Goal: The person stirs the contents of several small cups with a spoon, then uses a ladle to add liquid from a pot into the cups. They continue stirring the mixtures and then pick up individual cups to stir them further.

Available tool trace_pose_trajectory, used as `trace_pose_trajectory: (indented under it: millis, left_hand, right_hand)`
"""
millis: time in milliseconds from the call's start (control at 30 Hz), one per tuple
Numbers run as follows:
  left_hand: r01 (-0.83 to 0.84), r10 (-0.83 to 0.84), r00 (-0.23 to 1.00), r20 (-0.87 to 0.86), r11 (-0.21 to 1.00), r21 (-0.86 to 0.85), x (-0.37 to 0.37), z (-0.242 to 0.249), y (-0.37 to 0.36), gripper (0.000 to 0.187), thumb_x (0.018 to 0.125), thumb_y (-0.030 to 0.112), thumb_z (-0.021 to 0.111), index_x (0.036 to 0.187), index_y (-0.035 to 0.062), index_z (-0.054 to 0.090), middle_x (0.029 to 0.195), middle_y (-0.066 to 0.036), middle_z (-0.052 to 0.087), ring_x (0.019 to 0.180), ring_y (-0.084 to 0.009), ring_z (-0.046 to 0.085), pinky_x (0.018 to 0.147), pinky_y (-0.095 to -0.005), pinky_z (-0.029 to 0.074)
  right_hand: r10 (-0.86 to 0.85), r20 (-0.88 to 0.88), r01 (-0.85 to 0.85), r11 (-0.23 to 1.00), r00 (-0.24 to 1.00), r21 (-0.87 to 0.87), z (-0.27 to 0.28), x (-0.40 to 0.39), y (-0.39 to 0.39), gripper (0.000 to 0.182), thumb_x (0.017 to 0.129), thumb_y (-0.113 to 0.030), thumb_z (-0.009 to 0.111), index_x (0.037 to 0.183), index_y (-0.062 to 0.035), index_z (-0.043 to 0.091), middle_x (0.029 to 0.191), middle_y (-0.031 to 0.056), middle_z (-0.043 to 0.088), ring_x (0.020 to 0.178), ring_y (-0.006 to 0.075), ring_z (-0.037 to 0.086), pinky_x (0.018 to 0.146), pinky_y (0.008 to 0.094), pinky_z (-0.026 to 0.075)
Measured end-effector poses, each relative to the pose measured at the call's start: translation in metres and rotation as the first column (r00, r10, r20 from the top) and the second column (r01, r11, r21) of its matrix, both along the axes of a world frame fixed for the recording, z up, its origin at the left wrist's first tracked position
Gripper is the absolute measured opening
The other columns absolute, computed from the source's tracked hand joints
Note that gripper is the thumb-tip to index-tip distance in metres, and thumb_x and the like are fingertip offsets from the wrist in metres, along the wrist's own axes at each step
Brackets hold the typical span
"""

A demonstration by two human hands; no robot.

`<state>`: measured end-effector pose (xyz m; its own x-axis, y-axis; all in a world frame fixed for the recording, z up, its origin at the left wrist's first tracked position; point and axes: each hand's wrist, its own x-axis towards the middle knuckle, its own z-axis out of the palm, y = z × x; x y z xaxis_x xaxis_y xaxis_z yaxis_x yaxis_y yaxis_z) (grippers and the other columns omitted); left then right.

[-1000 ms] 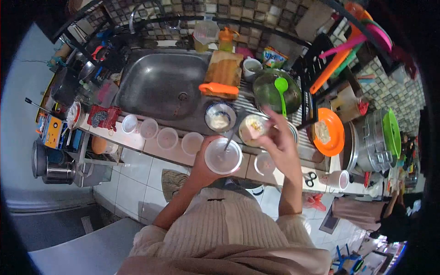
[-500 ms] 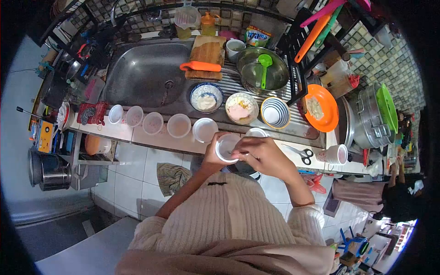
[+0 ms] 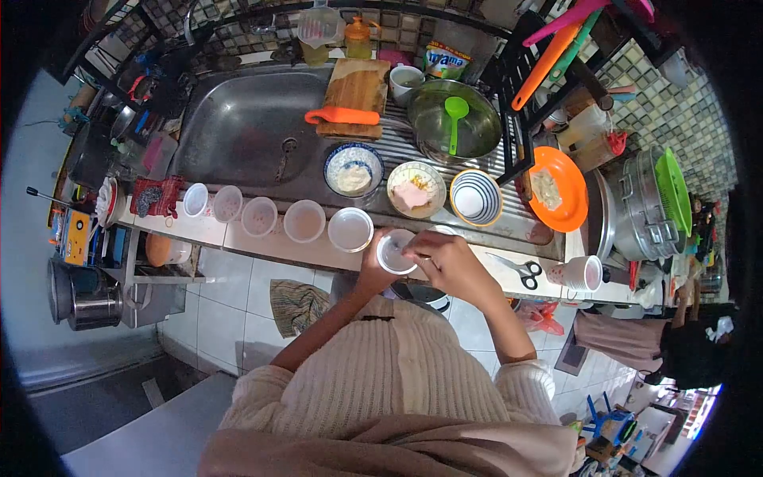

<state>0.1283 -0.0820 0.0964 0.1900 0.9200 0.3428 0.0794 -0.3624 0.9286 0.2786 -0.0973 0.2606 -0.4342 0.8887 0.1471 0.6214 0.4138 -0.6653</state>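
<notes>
Nearest the camera, low in the frame, is the person's cream knitted sleeve and chest. Just above it, at the middle of the frame, the left hand [image 3: 370, 266] is wrapped around the side wall of a small white plastic cup [image 3: 396, 253], held just off the front edge of the bench [image 3: 238, 236]. The right hand [image 3: 445, 258] sits at the cup's rim, fingers pinched close together on what looks like a thin spoon handle reaching into the cup; the utensil itself is too small to make out clearly.

The cup looks light, thin-walled and easily squashed, so a gentle hold round the mid-wall, as the left hand has it, probably suits it better than pinching the rim.

Along the bench edge to the left runs a row of similar cups [image 3: 304, 220], standing upright and apart from one another. To the right lie scissors [image 3: 520, 271] and a stack of cups [image 3: 579, 273] on its side.

Further up are three bowls: a blue-patterned bowl [image 3: 353, 168], a bowl with pink filling [image 3: 416, 191] and a striped bowl [image 3: 475, 196], then an orange plate [image 3: 561, 188]. Beyond them sit the steel sink [image 3: 246, 127], a wooden cutting board [image 3: 356, 86] with an orange-handled knife [image 3: 342, 116] and a metal pan holding a green ladle [image 3: 455, 119].
</notes>
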Motion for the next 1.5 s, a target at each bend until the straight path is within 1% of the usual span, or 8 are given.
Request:
trace_pose_trajectory:
  millis: [500, 667, 767, 1000, 1100, 1200, 1333, 1500]
  left_hand:
    - [0.068, -0.068, 0.998, 0.017, 0.997, 0.034, -0.001, -0.001, 0.007, 0.069, 0.056, 0.01, 0.081, 0.113, 0.0012, 0.042, 0.104, -0.01, 0.053, 0.095, -0.0201, 0.054, 0.083, -0.0335, 0.045]
    - [0.105, -0.091, 0.989, 0.119, 0.987, -0.119, 0.0, 0.004, 0.006, 0.068, 0.057, 0.008, 0.08, 0.113, 0.0015, 0.042, 0.102, -0.008, 0.053, 0.094, -0.0187, 0.054, 0.083, -0.0329, 0.045]
    - [0.176, -0.118, 0.958, 0.262, 0.962, -0.21, 0.001, 0.005, 0.006, 0.066, 0.057, 0.007, 0.079, 0.112, 0.0016, 0.042, 0.103, -0.008, 0.054, 0.095, -0.0178, 0.054, 0.084, -0.0329, 0.044]
    - [0.116, -0.084, 0.982, 0.167, 0.975, -0.187, 0.001, 0.01, 0.007, 0.064, 0.057, 0.008, 0.079, 0.111, 0.0029, 0.044, 0.103, -0.008, 0.055, 0.095, -0.017, 0.054, 0.084, -0.0326, 0.044]
    - [0.163, -0.121, 0.977, 0.175, 0.955, -0.247, -0.001, 0.008, 0.007, 0.064, 0.057, 0.009, 0.079, 0.111, 0.0032, 0.045, 0.103, -0.009, 0.055, 0.095, -0.0174, 0.055, 0.084, -0.0328, 0.044]
    - [0.113, -0.086, 0.985, 0.149, 0.976, -0.187, 0.0, 0.005, 0.008, 0.063, 0.057, 0.009, 0.079, 0.11, 0.0029, 0.045, 0.103, -0.01, 0.055, 0.095, -0.0181, 0.055, 0.084, -0.0331, 0.044]
    - [0.097, -0.081, 0.991, 0.103, 0.983, -0.159, -0.001, 0.0, 0.008, 0.064, 0.056, 0.009, 0.079, 0.11, 0.0028, 0.045, 0.103, -0.01, 0.055, 0.095, -0.0188, 0.055, 0.084, -0.0332, 0.045]
    - [0.093, -0.074, 0.992, 0.105, 0.978, -0.185, 0.002, 0.005, 0.008, 0.066, 0.054, 0.009, 0.08, 0.11, 0.0019, 0.045, 0.103, -0.01, 0.055, 0.095, -0.0192, 0.055, 0.083, -0.0332, 0.045]
  right_hand:
    - [-0.041, 0.007, 0.04, 0.997, 0.999, 0.064, -0.008, -0.004, 0.007, 0.016, 0.081, -0.014, 0.058, 0.085, -0.0002, 0.065, 0.082, 0.0163, 0.062, 0.075, 0.032, 0.06, 0.069, 0.0362, 0.048]
    - [-0.136, 0.044, 0.139, 0.987, 0.99, -0.081, -0.004, -0.004, 0.006, 0.016, 0.081, -0.014, 0.057, 0.085, -0.0001, 0.064, 0.084, 0.0171, 0.062, 0.076, 0.0323, 0.06, 0.069, 0.037, 0.047]
    - [-0.041, -0.022, 0.043, 0.994, 0.999, 0.104, -0.01, -0.009, 0.005, 0.015, 0.081, -0.012, 0.056, 0.085, 0.0001, 0.064, 0.081, 0.0162, 0.062, 0.072, 0.0329, 0.06, 0.066, 0.0372, 0.047]
    - [-0.151, -0.091, 0.158, 0.985, 0.984, 0.072, -0.007, -0.008, 0.01, 0.016, 0.08, -0.012, 0.058, 0.083, 0.0021, 0.064, 0.078, 0.0177, 0.062, 0.071, 0.0332, 0.059, 0.064, 0.0375, 0.047]
    - [0.019, 0.008, -0.02, 0.999, 1.0, 0.05, -0.008, -0.005, 0.009, 0.016, 0.08, -0.012, 0.058, 0.082, 0.0027, 0.064, 0.079, 0.0179, 0.062, 0.071, 0.033, 0.06, 0.064, 0.0369, 0.048]
    - [-0.185, -0.039, 0.186, 0.982, 0.982, 0.029, -0.006, -0.006, 0.011, 0.015, 0.08, -0.011, 0.058, 0.082, 0.003, 0.063, 0.079, 0.0177, 0.062, 0.072, 0.0328, 0.06, 0.065, 0.0364, 0.047]
    - [0.063, -0.031, -0.058, 0.989, 0.998, 0.135, -0.01, -0.005, 0.012, 0.015, 0.08, -0.012, 0.058, 0.083, 0.0024, 0.062, 0.077, 0.0174, 0.061, 0.069, 0.0331, 0.059, 0.062, 0.0372, 0.046]
    - [-0.08, -0.01, 0.081, 0.989, 0.997, 0.127, -0.011, -0.009, 0.012, 0.015, 0.08, -0.013, 0.058, 0.082, 0.0019, 0.061, 0.079, 0.0169, 0.061, 0.071, 0.0334, 0.059, 0.064, 0.0387, 0.046]
